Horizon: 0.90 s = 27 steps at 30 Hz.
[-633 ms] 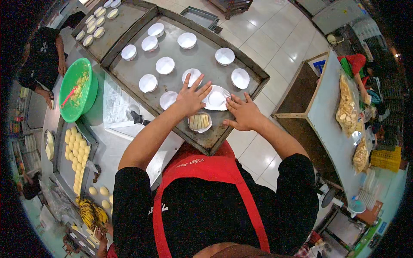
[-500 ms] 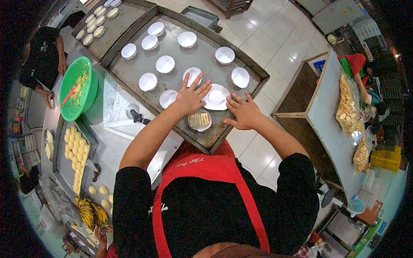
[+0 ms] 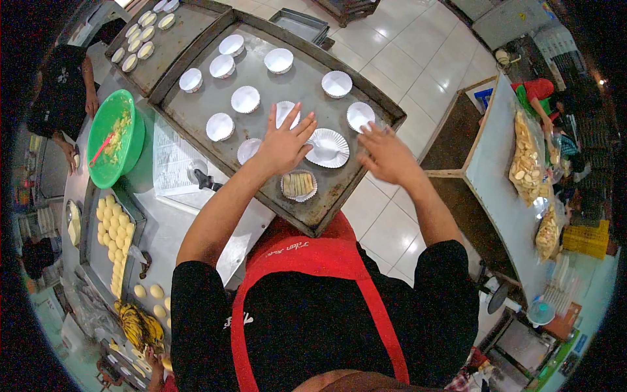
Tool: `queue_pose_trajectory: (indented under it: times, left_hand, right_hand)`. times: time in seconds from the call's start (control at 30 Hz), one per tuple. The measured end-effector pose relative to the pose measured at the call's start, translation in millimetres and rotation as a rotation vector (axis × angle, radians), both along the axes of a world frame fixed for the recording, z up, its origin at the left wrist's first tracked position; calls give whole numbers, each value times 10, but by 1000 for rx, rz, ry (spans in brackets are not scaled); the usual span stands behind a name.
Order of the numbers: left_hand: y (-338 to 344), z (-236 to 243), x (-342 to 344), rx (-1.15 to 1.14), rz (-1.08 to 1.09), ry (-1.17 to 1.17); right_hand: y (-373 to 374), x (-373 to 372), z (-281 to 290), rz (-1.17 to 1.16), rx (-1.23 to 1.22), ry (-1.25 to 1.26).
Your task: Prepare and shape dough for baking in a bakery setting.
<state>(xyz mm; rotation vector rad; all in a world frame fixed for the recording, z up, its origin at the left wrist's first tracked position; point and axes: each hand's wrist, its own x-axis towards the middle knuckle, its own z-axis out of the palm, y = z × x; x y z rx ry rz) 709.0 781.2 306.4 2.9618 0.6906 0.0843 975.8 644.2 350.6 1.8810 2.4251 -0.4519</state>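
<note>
Our left hand point(image 3: 282, 145) spreads its fingers over the scuffed metal tray point(image 3: 297, 91); our blurred right hand point(image 3: 392, 157), fingers loosely parted, is over the tray's right edge. Between them lies a flared, pleated paper case point(image 3: 326, 149); toward the tray's near corner, a filled fluted cup point(image 3: 298, 185).

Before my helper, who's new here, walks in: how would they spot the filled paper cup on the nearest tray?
Find the big metal tray by the red apron. Toward its near corner sits a white paper cup. Unlike its plain white neighbours, it holds pale, ridged strips.
</note>
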Motion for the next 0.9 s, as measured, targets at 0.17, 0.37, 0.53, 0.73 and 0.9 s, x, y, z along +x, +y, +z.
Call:
queue_pose_trajectory:
  times: [0.17,0.37,0.53,0.73,0.9]
  left_hand:
    - [216,-234,470,-153,-145,-260]
    - [370,-427,1065,-168,-375,-227]
    - [467,-384,929,-75,-420,-12]
    - [560,-380,847,-72,-445,43]
    - [603,-444,796,-103,-432,19]
  right_hand:
    - [125,316,-82,-51,133,-57]
    - [226,301,-232,89,105,-150]
    - [172,495,-356,101,101,-222]
    - [295,639,-271,123,27,-145]
    - [383,710,-322,144,-31,-210]
